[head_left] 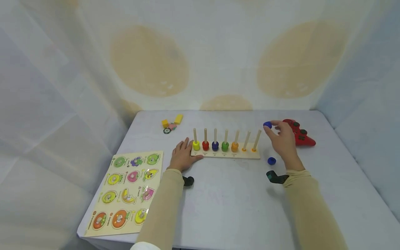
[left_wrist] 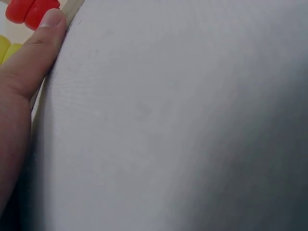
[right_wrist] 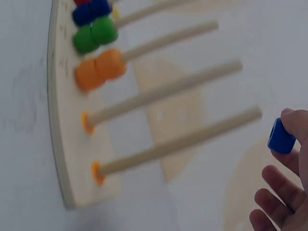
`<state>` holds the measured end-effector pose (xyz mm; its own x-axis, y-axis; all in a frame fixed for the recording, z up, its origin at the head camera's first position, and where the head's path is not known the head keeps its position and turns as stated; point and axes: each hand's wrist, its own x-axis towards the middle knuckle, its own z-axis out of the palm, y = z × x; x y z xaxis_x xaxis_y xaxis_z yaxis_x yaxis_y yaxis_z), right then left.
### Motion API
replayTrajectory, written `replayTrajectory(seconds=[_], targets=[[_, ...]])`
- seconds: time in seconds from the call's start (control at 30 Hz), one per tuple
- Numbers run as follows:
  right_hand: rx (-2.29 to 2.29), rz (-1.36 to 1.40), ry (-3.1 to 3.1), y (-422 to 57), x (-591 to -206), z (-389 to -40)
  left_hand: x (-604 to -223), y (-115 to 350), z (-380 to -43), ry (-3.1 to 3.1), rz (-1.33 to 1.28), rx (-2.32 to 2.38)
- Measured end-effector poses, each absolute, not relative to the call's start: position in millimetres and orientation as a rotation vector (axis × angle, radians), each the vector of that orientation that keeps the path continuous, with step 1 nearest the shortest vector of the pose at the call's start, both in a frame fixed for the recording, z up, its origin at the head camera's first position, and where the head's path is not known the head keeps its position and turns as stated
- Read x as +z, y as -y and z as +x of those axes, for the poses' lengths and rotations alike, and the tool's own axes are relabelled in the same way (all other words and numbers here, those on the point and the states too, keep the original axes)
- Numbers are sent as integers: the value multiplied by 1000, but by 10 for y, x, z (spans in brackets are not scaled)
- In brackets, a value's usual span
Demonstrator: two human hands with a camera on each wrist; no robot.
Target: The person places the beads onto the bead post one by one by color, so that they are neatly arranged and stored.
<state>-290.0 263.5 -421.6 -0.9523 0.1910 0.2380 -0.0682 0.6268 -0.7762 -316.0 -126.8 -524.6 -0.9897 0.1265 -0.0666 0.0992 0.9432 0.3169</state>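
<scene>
A wooden peg board [head_left: 225, 155] stands on the table with upright pegs. Yellow [head_left: 196, 146], red [head_left: 205, 146], dark blue [head_left: 215, 146], green [head_left: 225, 146] and orange beads [right_wrist: 100, 70] sit on its pegs; the two rightmost pegs are bare above orange bases. My left hand [head_left: 182, 155] rests at the board's left end, fingers extended, thumb [left_wrist: 44, 41] along the front edge near the red beads. Raised beyond the right end, my right hand [head_left: 283, 141] pinches a blue bead [right_wrist: 281, 136] between thumb and finger, close to the last peg's tip. Another blue bead [head_left: 271, 160] lies on the table below.
A red game controller [head_left: 301, 136] lies behind my right hand. At the left is a fruit puzzle board [head_left: 125, 192]. Small yellow blocks [head_left: 178, 119], a pink piece [head_left: 172, 126] and a black round piece [head_left: 167, 131] lie at the back left. White curtains surround the table.
</scene>
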Motion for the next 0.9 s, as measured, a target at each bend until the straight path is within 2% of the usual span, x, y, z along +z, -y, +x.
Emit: replayTrajectory(seconds=[0.33,0.77,0.9], targets=[[1060,211,2677,-2356,-4182,-2930,-5290,1221,-3179,-3010,182,467],[913,309,2713,-2428,-4109,-2903,-5299,1166,-3224,-3036,186,473],[955,250,2685,-2498,-4120,-2877,-5305,1149,-3214,-3028,189,488]])
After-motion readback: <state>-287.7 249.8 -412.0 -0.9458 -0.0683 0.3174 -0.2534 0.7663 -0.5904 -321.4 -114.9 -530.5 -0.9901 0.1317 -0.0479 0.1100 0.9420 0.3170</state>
